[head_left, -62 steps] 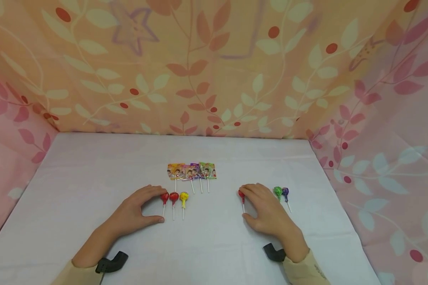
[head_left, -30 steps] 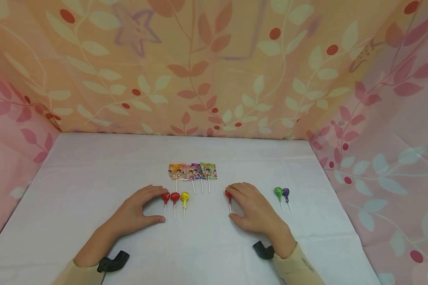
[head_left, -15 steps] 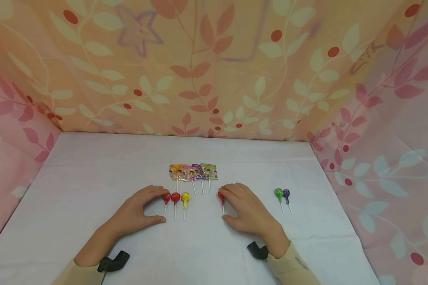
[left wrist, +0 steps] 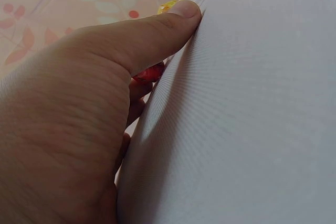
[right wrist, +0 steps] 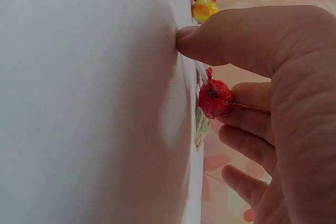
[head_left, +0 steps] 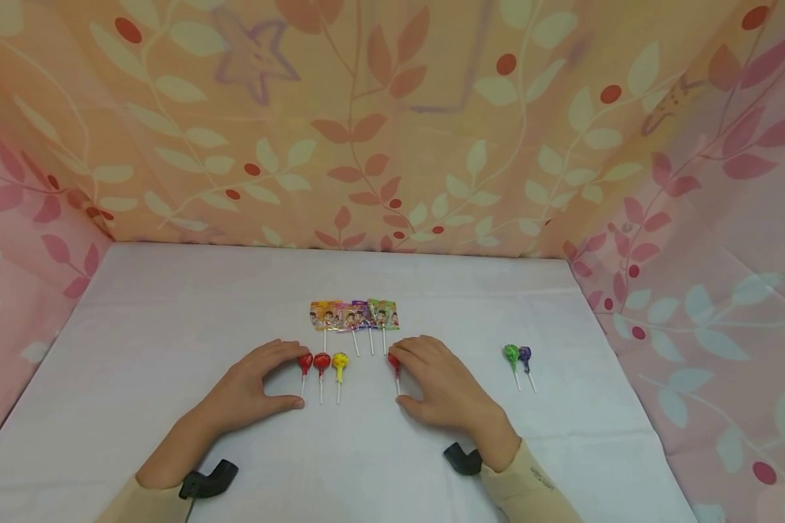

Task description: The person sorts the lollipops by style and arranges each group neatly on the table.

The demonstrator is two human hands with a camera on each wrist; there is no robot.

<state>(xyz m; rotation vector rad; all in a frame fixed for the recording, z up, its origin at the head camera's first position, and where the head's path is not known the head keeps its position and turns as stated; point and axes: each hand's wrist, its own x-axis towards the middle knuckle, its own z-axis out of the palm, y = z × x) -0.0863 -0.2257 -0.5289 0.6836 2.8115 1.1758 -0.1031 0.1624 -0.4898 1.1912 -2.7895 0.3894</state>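
In the head view, my left hand (head_left: 248, 381) spans a red lollipop (head_left: 305, 362) at the left end of a short row, fingertips at the candy and thumb by the stick's end. Beside it lie a second red lollipop (head_left: 322, 362) and a yellow lollipop (head_left: 340, 363), sticks toward me. My right hand (head_left: 451, 385) holds another red lollipop (head_left: 394, 363) lengthwise between fingertips and thumb, to the right of the yellow one. The right wrist view shows its red candy (right wrist: 215, 99) against the fingers, stick toward the thumb. My left palm and thumb hide most of the candy in the left wrist view.
Behind the row, several flat-wrapped lollipops (head_left: 353, 316) overlap side by side. Off to the right lie a green lollipop (head_left: 511, 354) and a purple lollipop (head_left: 526, 354). White cloth covers the table (head_left: 235, 283); a patterned curtain (head_left: 392, 145) closes the back and sides.
My right hand has slid the red lollipop leftward, away from the green and purple ones and closer to the yellow one. My left hand has stayed in place at its lollipop.
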